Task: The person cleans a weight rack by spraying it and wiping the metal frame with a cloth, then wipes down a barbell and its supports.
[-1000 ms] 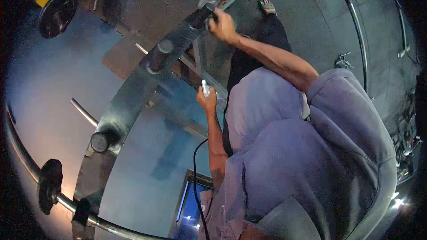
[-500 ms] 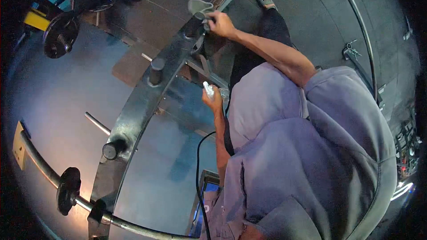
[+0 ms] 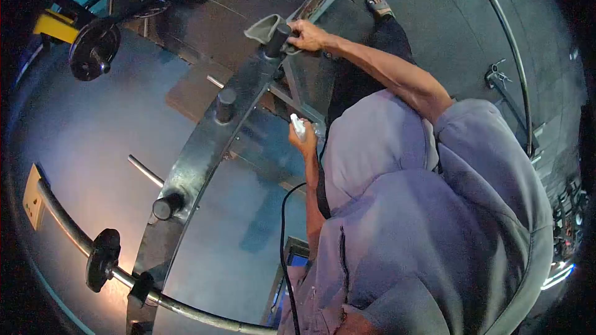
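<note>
My right hand [image 3: 307, 36] is closed on a grey-green cloth [image 3: 264, 28] at the uppermost black peg [image 3: 277, 40] of a dark metal beam [image 3: 202, 142]. The cloth passes around the far side of the peg, and its loose flap sticks out to the left. Lower down, near my body, my left hand [image 3: 304, 139] is wrapped round a white-topped bottle [image 3: 298, 126], whose clear part is partly hidden by the fingers. Two more black pegs, a middle one [image 3: 226, 105] and a lower one [image 3: 167, 206], stand out from the beam.
A metal bar [image 3: 198, 317] with a black disc [image 3: 103, 260] crosses the lower left. Black equipment with a round plate [image 3: 94, 49] is at the upper left. A black cable [image 3: 284, 229] hangs beside my left arm. Another curved bar [image 3: 506, 31] runs down the right.
The cloth's loose flap has swung left and down around the peg, with my right hand still holding it. The whole view has shifted slightly. My left hand keeps the bottle.
</note>
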Motion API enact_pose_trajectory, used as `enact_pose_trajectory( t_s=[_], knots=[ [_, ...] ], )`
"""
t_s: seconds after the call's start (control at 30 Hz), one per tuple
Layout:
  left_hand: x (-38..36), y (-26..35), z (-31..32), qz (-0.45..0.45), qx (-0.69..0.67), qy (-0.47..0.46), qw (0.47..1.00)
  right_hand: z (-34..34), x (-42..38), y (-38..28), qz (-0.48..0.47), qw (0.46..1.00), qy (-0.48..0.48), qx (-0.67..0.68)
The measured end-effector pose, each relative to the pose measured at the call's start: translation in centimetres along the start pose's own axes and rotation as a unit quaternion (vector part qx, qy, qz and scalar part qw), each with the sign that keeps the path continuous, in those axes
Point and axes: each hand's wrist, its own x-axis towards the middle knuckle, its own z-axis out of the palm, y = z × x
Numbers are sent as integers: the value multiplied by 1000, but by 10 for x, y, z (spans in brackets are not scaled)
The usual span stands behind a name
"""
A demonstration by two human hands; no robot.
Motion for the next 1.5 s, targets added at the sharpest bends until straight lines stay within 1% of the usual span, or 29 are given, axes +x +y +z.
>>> enact_pose_trajectory(
  t_s=[0.03,0.07,0.1,0.17,0.27,0.3,0.37,0.47,0.53,0.57,0.6,0.7,0.73,0.8,0.83,0.87,0.9,0.97,1.03,1.07,1.13,1.17,1.23,1.3,1.33,1.4,1.43,1.47,1.5],
  knots=[
    [0,-4,-1,-13,-10,-5,1000,1,4,11,-10,1000,10,-14],
    [1,-8,-1,-25,-19,-11,999,5,10,22,8,998,23,50],
    [1,-16,-3,-38,-27,-17,999,-9,12,2,-8,999,33,-3],
    [4,-39,-9,-22,-15,-25,999,-2,25,9,-105,994,23,-9],
    [2,-48,-8,-38,-40,-26,998,-6,32,5,-104,984,-110,91],
    [2,-48,-7,-48,-54,-27,997,-9,31,0,-85,984,-121,97],
    [-1,-24,-5,-27,-20,-30,999,-14,25,-10,-46,983,-142,111],
    [-1,-34,-7,-31,-18,-33,999,-11,26,-17,-14,993,-115,33],
    [-1,-36,-7,-43,-24,-35,998,-8,24,-7,-125,990,-12,-65],
    [0,-36,-5,-46,-23,-36,998,-8,25,-4,-183,976,39,-115],
    [0,-33,-6,-49,-19,-36,998,-7,21,2,-54,980,29,-188],
    [3,-24,-1,-65,-50,-14,997,4,-11,-4,65,971,147,-174],
    [1,-15,-3,-17,-13,-14,1000,10,-18,-16,55,971,155,-175],
    [-1,-7,-6,-30,-19,-10,999,23,-35,-36,36,970,162,-177],
    [-3,-9,-9,-36,-20,-9,999,28,-45,-42,34,976,141,-162],
    [-2,-13,-5,17,-35,22,999,24,-49,-47,25,981,124,-150],
    [-2,-16,-4,0,-48,23,999,18,-52,-49,17,984,108,-138],
    [-1,-19,-5,-32,-69,16,997,5,-44,-29,68,976,138,-156],
    [-3,-24,-6,-28,-48,6,998,-3,-33,-17,196,959,122,-167],
    [-4,-27,-9,-27,-36,-2,999,7,-38,-15,153,966,123,-168],
    [0,-41,-7,-5,-76,-4,997,15,-45,-43,58,974,120,-180],
    [-5,-49,-7,1,-95,-3,995,14,-50,-55,41,987,68,-143],
    [-13,-33,-10,-10,-47,-10,999,10,-55,-52,42,987,81,-133],
    [-7,-16,-8,-10,0,-23,1000,-5,-40,-36,118,978,83,-149],
    [-6,-24,-9,-13,-15,-22,1000,-7,-39,-30,160,971,82,-155],
    [-1,-41,-8,-19,-46,-21,999,3,-40,-31,128,972,65,-185],
    [3,-38,-6,-16,-32,-21,999,3,-38,-50,108,972,55,-202],
    [3,-36,-5,-16,-19,-19,1000,3,-45,-69,37,982,53,-175],
    [1,-35,-5,-17,-5,-15,1000,2,-46,-65,44,983,59,-170]
  ],
)
